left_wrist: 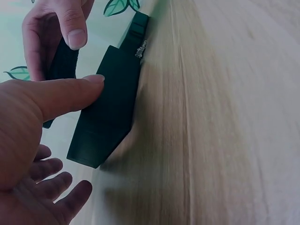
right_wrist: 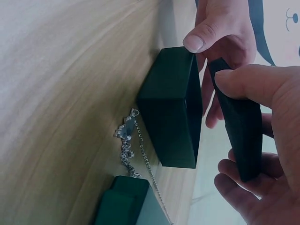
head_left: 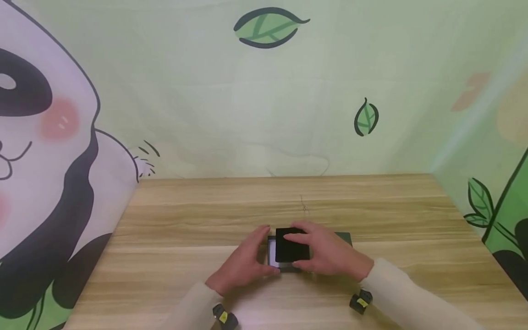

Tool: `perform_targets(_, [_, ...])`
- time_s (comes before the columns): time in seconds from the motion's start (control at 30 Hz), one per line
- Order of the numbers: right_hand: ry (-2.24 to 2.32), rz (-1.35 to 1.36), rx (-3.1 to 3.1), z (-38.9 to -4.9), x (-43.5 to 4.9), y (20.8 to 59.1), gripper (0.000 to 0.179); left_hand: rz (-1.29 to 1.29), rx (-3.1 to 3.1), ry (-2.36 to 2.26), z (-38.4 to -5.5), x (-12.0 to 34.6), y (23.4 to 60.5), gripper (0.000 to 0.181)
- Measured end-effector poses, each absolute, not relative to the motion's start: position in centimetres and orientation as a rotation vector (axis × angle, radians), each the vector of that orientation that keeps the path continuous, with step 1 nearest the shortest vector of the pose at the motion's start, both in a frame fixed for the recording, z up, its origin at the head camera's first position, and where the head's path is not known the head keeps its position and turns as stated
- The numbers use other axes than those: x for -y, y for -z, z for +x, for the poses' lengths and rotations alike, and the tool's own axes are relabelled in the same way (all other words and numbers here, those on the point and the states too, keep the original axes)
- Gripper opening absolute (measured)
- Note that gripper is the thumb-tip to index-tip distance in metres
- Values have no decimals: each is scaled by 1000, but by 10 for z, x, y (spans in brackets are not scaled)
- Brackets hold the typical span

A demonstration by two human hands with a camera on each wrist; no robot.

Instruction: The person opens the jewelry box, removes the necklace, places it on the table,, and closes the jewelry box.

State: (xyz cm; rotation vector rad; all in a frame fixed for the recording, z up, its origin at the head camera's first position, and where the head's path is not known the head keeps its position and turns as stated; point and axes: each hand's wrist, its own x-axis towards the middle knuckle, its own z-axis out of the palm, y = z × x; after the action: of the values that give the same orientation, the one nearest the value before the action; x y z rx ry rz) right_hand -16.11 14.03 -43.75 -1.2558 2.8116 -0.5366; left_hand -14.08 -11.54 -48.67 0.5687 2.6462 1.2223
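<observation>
A small dark green box [right_wrist: 164, 126] stands uncovered on the table, its pale inside showing at the left in the head view. Over its opening my right hand [head_left: 330, 250] pinches a thin square black pad [head_left: 290, 250], which is tilted in the right wrist view. My left hand [head_left: 243, 266] spans the box's left side, thumb touching its near edge, the other fingers loose and apart. Beside the box, on the right, lies a second green box part [right_wrist: 124, 199], mostly behind my right hand in the head view. A silver chain with sparkling stones [right_wrist: 125, 154] lies between the two.
The wooden table [head_left: 185, 206] runs back to a fabric backdrop [head_left: 185, 101] printed with a panda and leaves. On the tabletop behind the box lies a fine thin chain [head_left: 304, 208]. Small black devices [head_left: 360, 301] sit at both wrists.
</observation>
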Motion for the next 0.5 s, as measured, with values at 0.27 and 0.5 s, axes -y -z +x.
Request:
perform_targets(0.27, [552, -1258, -2805, -161, -140, 440, 58, 647, -2650, -1176, -142, 114, 488, 104])
perform_targets(0.5, [563, -1278, -2793, -163, -139, 445, 57, 646, -2661, -1170, -142, 113, 489, 95])
